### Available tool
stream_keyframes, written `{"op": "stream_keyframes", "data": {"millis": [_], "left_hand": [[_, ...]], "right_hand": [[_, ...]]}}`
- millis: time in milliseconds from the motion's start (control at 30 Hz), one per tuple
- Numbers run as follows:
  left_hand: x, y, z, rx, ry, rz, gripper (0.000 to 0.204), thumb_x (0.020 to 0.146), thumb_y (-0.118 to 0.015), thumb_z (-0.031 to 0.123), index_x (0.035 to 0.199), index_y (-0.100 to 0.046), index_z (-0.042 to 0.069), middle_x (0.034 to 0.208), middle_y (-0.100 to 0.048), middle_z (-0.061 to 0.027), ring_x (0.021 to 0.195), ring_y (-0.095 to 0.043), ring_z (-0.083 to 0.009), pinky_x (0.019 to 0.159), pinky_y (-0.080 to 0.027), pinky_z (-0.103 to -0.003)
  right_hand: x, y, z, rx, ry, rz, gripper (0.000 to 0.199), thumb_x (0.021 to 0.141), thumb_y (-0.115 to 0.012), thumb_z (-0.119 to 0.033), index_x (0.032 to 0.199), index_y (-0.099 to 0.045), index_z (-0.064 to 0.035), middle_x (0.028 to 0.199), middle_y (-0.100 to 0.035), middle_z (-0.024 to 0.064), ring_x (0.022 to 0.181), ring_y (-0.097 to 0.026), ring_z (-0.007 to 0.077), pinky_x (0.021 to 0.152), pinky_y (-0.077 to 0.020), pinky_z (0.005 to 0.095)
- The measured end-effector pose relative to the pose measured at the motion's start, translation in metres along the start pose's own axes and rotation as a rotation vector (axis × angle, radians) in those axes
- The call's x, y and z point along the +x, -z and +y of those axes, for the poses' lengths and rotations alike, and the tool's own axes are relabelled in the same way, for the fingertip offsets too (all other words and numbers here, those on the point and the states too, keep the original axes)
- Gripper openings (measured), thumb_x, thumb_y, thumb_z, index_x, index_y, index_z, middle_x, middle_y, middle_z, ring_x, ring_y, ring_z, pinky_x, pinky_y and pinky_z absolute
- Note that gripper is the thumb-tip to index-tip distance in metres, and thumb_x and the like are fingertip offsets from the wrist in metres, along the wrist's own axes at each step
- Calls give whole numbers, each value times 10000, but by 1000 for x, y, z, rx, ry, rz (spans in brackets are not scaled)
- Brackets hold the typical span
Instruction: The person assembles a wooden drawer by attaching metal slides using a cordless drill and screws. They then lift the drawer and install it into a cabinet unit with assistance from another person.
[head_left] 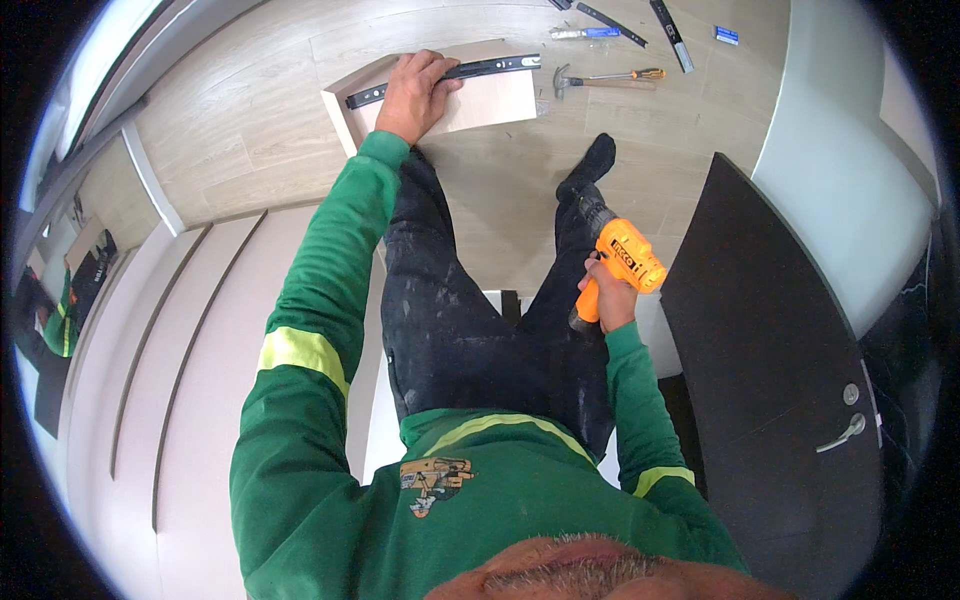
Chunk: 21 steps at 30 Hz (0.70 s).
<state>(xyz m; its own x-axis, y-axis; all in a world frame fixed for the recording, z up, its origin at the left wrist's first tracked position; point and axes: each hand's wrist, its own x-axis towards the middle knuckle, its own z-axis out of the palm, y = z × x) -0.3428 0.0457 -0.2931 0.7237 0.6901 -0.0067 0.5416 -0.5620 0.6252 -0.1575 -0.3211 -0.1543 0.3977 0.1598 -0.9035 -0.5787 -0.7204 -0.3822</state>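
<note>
At the far centre, a pale wooden drawer (495,103) lies on the floor in front of my left leg. Along its side runs a black metal drawer slide (500,66). My left hand (412,98) is closed over the slide, fingers curled across it and the board beneath. On the right, my right hand (614,297) grips the handle of an orange cordless drill (630,254). The drill's black chuck points forward and left, above my right leg, away from the drawer. I cannot make out whether a bit is fitted.
Beyond the drawer lie a claw hammer (562,82), a screwdriver (640,74), a blue-handled tool (592,33), black slide pieces (672,36) and a small blue box (727,36). A dark door (770,310) stands at the right. Pale panels (205,390) line the left.
</note>
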Motion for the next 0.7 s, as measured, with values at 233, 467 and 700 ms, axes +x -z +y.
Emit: {"op": "stream_keyframes", "data": {"millis": [233, 467, 700], "left_hand": [[2, -1, 3, 8, -34, -6, 292, 870, -751, 214, 1134, -731, 90, 1072, -670, -100, 988, -607, -335, 880, -510, -445], [-12, 19, 61, 338, 3, 54, 503, 879, -767, 337, 1312, -662, 102, 1156, -644, -164, 1098, -579, -356, 977, -451, -457], [-111, -131, 142, -354, 207, -401, 175, 903, -704, 127, 1060, -687, 53, 1002, -637, -164, 955, -630, -376, 830, -517, -450]], "right_hand": [[-2, 2, 13, 63, 5, -26, 198, 900, -699, -113, 1063, -648, -12, 870, -645, 49, 671, -636, 161, 625, -532, 314], [53, -20, 7, 326, -15, 41, 215, 867, -719, -97, 1049, -621, -38, 771, -592, 52, 602, -610, 174, 580, -522, 324], [165, -28, 37, 529, -73, 176, 190, 846, -731, -111, 979, -598, -85, 768, -569, 37, 606, -590, 181, 586, -544, 350]]}}
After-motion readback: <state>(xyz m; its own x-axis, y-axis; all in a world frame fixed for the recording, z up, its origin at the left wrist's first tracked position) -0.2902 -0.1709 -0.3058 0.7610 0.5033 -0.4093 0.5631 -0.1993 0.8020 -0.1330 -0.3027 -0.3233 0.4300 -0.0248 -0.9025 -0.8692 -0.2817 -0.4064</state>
